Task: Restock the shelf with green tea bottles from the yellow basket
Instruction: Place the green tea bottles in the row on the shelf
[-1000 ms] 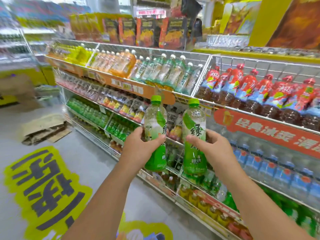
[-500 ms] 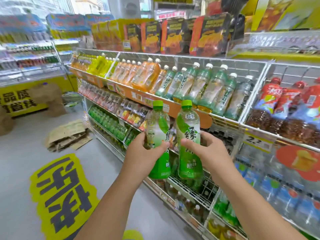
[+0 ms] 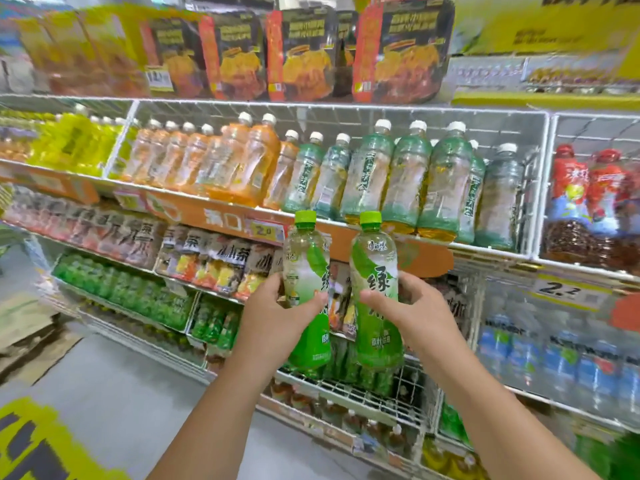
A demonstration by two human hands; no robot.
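I hold two green tea bottles upright in front of the drinks shelf. My left hand (image 3: 277, 315) grips the left green tea bottle (image 3: 306, 271) round its middle. My right hand (image 3: 408, 306) grips the right green tea bottle (image 3: 375, 268), which shows a large green character on its label. Both have bright green caps and stand side by side, close together. Behind and below them is a white wire shelf (image 3: 349, 386) with several green bottles at its back. More green-labelled bottles (image 3: 138, 292) fill the wire shelf level to the left. The yellow basket is out of view.
The upper wire shelf carries orange tea bottles (image 3: 242, 161), pale green white-capped bottles (image 3: 405, 178) and red-labelled dark drinks (image 3: 588, 206). Snack packs (image 3: 304, 53) stand on top. Blue water bottles (image 3: 554, 355) sit at the right. Flattened cardboard (image 3: 24, 327) lies on the grey floor at left.
My view has swung left along the shelf and drawn closer. Both hands keep their bottles, which have stayed side by side and now sit in front of the orange price strip.
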